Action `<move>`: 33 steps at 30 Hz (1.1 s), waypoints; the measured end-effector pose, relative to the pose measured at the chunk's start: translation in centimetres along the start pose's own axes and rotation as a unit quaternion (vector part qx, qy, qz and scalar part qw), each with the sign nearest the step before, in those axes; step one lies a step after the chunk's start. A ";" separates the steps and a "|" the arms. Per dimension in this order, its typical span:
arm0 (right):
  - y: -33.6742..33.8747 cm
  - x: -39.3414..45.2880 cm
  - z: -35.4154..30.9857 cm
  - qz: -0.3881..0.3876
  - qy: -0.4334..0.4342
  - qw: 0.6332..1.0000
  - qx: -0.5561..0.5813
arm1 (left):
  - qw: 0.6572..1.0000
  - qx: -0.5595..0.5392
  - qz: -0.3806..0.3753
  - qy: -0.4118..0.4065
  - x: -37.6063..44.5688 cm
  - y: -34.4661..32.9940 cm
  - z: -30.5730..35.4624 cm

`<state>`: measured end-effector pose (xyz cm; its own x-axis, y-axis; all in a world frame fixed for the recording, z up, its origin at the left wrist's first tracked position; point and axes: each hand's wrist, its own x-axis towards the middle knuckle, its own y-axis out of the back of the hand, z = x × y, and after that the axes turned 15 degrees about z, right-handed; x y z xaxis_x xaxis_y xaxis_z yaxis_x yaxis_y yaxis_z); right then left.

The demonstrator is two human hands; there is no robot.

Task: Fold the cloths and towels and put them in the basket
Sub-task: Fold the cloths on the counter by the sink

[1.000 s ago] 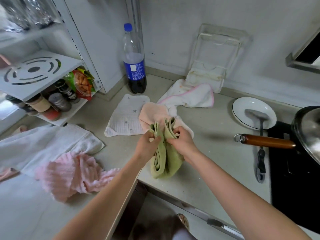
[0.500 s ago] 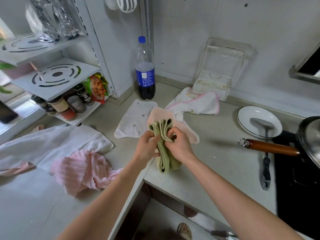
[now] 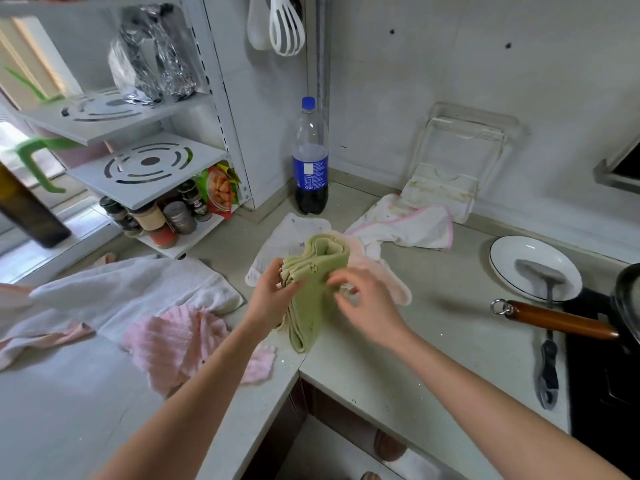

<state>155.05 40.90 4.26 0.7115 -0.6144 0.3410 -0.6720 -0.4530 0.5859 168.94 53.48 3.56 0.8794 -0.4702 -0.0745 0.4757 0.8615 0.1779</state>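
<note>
A folded green cloth (image 3: 317, 289) is held above the inner corner of the bench (image 3: 433, 341), where its two runs meet, with its lower end hanging near the front edge. It is gripped at its bunched upper edges by the left hand (image 3: 273, 294), whose fingers are curled round the layers. The right hand (image 3: 363, 299) is just beside the cloth, its fingers spread and loosely bent, holding nothing. No basket can be seen. Other pieces are left unfolded: a pale pink cloth (image 3: 388, 275) and a white starred cloth (image 3: 280, 242) lie under the green one, a pink-edged white cloth (image 3: 408, 223) lies towards the back wall, and a white towel (image 3: 121, 292) and a ribbed pink cloth (image 3: 180, 337) lie on the left run of the bench. With only one hand gripping, it is judged that the stacked layers could slip apart and the fold be lost. The hanging end could also be dragged off the front edge. A pan handle (image 3: 554, 320) and a spatula (image 3: 549, 327) lie to the right, and could be knocked by a wide sweep of the free hand
</note>
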 end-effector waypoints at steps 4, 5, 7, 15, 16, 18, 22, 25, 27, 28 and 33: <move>1.6 3.5 1.2 0.023 0.134 0.986 -0.094 | 0.991 0.056 -0.011 -0.123 0.8 2.0 0.1; 1.7 4.0 1.4 0.000 0.145 0.983 -0.113 | 0.989 0.059 -0.009 -0.137 1.0 2.2 0.1; 1.8 4.6 1.9 -0.041 0.152 0.979 -0.128 | 0.987 0.055 -0.011 -0.149 1.3 2.5 0.3; 1.8 6.7 2.7 -0.176 0.246 0.910 -0.283 | 0.980 0.056 -0.054 -0.182 1.6 3.3 0.5; 1.9 6.9 2.8 -0.180 0.251 0.904 -0.294 | 0.980 0.059 -0.053 -0.181 1.8 3.4 0.6; 2.3 7.2 2.9 -0.190 0.238 0.906 -0.292 | 0.983 0.057 -0.030 -0.174 2.3 3.8 0.4; 1.8 7.1 1.9 -0.183 0.131 0.959 -0.171 | 0.994 -0.006 0.036 -0.100 2.6 4.2 0.0; 1.0 6.5 1.4 -0.160 -0.016 0.987 -0.016 | 0.998 0.027 0.041 -0.047 2.5 3.7 -1.4; 0.5 6.1 2.5 -0.147 -0.117 0.979 0.078 | 0.998 0.062 0.028 0.001 2.4 3.1 -2.7; 0.0 5.8 3.3 -0.140 -0.165 0.970 0.112 | 0.996 0.083 0.024 0.030 2.4 2.7 -3.4; -5.0 4.3 6.9 -0.102 -0.364 0.918 0.116 | 0.978 0.167 0.021 0.120 2.8 0.9 -7.7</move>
<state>160.05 36.02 -2.28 0.5576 -0.7325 -0.3906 -0.6255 -0.6801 0.3824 172.00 54.45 -4.00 0.8965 -0.3423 -0.2814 0.4411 0.7492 0.4940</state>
